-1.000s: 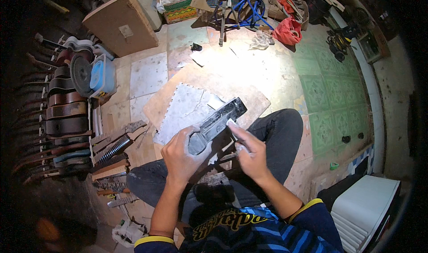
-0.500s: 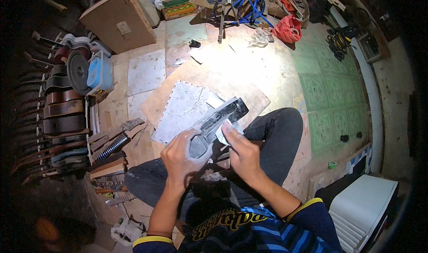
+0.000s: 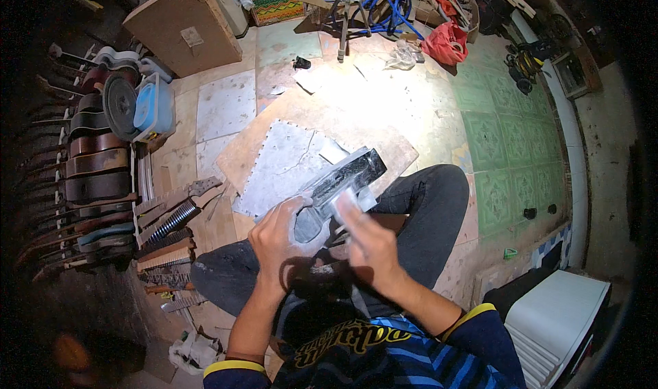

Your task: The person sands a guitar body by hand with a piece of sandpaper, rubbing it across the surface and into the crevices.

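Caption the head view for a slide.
Left grip holds a dusty black elongated block; right grip holds a thin pale sheet at its side.

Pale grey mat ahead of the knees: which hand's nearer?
Left. The left hand, gripping the dark block, shows at the pale grey mat's lower edge. The right hand is farther right, across the block.

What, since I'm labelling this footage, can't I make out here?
Head view: near end of the dark workpiece, partly covered by the left grip.
Head view: fingertips of the right grip, motion-blurred.
Head view: outer ends of the guitars, lost in darkness.
Head view: pale casing behind the brown board, cut by upper edge.
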### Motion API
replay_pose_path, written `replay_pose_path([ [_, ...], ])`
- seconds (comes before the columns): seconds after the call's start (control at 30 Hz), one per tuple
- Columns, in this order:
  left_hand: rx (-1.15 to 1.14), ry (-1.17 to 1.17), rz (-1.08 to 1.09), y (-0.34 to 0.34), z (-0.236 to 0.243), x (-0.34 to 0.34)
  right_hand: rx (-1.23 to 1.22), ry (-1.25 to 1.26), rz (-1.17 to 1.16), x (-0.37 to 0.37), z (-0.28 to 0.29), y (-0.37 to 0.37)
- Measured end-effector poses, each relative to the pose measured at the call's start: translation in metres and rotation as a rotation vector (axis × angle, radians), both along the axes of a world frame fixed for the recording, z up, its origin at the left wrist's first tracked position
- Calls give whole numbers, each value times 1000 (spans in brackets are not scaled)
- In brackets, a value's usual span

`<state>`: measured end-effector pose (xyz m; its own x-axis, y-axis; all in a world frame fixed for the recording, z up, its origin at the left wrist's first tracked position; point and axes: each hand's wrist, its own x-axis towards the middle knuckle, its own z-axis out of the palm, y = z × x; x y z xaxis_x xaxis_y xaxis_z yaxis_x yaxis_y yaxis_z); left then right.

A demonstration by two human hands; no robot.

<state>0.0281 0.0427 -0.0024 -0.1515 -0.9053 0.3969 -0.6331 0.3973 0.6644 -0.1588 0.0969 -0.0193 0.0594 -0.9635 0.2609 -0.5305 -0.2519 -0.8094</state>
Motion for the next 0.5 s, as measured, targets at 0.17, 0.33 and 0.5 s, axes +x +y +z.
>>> replay_pose_path([
  [0.17,-37,3,-2,3,1,-2,-54,81,-48,-10,-1,-14],
  [0.33,28,11,-12,3,0,0,75,-84,112,5,9,13],
  [0.5,-34,-60,-25,2,-8,4,-8,-48,49,1,10,4],
])
